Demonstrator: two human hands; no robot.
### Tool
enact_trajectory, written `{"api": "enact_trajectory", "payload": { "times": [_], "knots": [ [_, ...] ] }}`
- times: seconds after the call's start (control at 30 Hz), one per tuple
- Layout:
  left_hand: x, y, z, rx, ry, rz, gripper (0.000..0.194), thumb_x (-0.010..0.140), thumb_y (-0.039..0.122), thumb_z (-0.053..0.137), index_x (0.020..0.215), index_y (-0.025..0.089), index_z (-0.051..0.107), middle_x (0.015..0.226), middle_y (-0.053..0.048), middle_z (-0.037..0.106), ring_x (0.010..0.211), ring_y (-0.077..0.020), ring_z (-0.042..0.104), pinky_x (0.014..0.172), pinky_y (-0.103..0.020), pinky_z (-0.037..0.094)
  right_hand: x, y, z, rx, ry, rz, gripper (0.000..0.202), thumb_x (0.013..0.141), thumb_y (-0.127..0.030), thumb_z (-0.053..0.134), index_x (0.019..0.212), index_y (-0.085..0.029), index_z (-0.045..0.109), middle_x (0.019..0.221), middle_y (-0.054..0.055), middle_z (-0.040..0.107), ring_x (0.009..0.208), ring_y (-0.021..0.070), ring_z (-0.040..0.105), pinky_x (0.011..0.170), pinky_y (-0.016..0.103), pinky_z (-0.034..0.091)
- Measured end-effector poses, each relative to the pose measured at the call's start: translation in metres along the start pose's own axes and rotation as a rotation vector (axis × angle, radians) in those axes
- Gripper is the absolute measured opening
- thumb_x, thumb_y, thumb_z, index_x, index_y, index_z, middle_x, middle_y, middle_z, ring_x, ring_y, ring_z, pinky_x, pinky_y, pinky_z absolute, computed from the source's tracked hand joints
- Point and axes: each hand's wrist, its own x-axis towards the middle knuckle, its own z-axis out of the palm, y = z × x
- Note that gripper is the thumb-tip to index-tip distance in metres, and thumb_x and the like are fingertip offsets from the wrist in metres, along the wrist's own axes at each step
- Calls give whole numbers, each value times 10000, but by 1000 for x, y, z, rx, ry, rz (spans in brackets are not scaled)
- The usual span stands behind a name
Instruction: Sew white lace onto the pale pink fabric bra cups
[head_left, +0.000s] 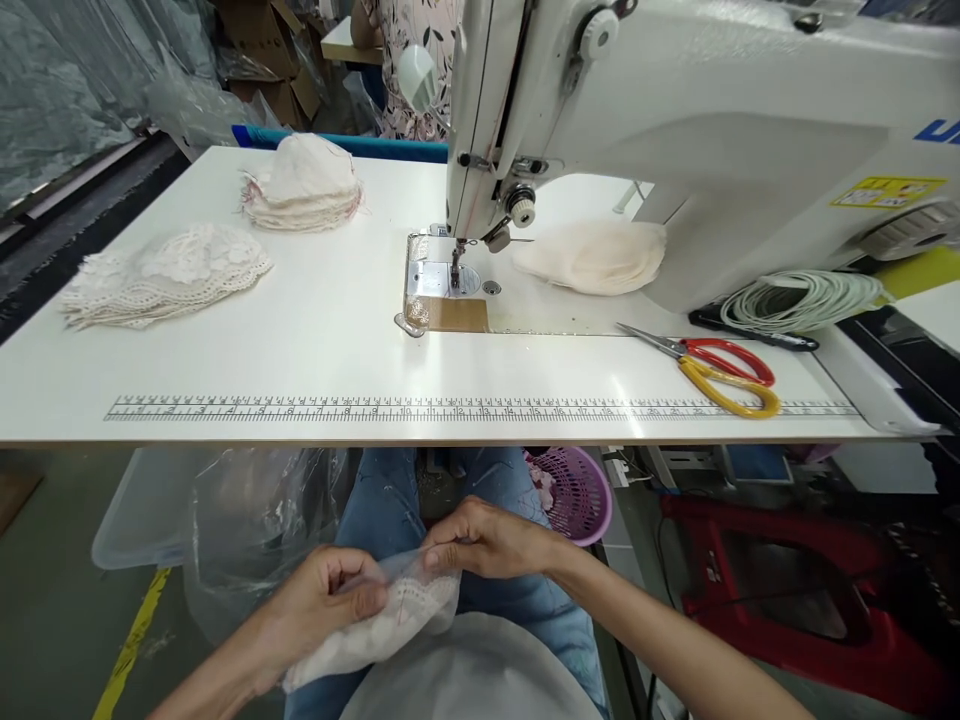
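Over the lap, a white lace-edged fabric piece [409, 610] is stretched between both hands. My left hand [330, 600] pinches its upper left part between thumb and fingers. My right hand [480, 540] pinches the upper right corner; sheer material shows between the two. Above them on the table stands a sewing machine [675, 110], its needle area over a metal plate. A lace fabric stack [169, 275] lies at the left of the table, and another cream stack [304, 185] sits behind it. Cream fabric pieces [592, 257] rest under the machine arm.
Scissors [724, 375] with red and yellow handles lie near the table's front edge [450, 441], beside a printed ruler [375, 410]. Coiled cord [802, 300] sits at right. Below are a purple basket [577, 495], a clear bin [142, 510] and a red frame [795, 590]. A person [416, 60] is behind.
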Motion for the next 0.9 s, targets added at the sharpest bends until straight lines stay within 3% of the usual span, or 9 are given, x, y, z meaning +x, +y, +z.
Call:
{"api": "enact_trajectory", "payload": {
  "times": [0.1,0.27,0.5,0.73,0.9],
  "knots": [
    [-1,2,1,23,25,23,515,637,644,667,623,141,557,545,67,352,526,-84,242,492,-231,156,-2,-5,-2,-33,23,-2,401,904,-423,484,989,-93,694,843,78,695,748,161,635,646,207,457],
    [-5,6,4,128,52,46,495,627,613,689,672,126,611,580,37,432,567,-103,320,512,-218,206,-1,-11,2,-15,24,8,311,833,-374,601,968,-110,697,822,60,695,737,151,634,657,199,462],
    [-10,7,5,194,15,28,394,641,516,712,694,126,694,567,31,463,542,-95,314,498,-207,244,5,-12,11,246,-44,107,359,738,-453,676,818,-103,687,708,24,646,655,118,602,628,190,467],
    [-14,8,6,201,-23,-37,259,682,412,689,713,163,751,621,-19,609,594,-134,462,583,-221,367,2,-16,8,360,-125,151,364,683,-461,717,786,-115,669,741,16,644,705,116,611,685,203,476],
    [-14,12,8,173,-15,-52,241,648,408,720,645,168,728,542,13,541,514,-98,350,512,-212,310,4,-16,8,405,-134,199,376,656,-470,733,772,-121,654,714,3,634,680,113,610,694,224,486]
  ]
}}
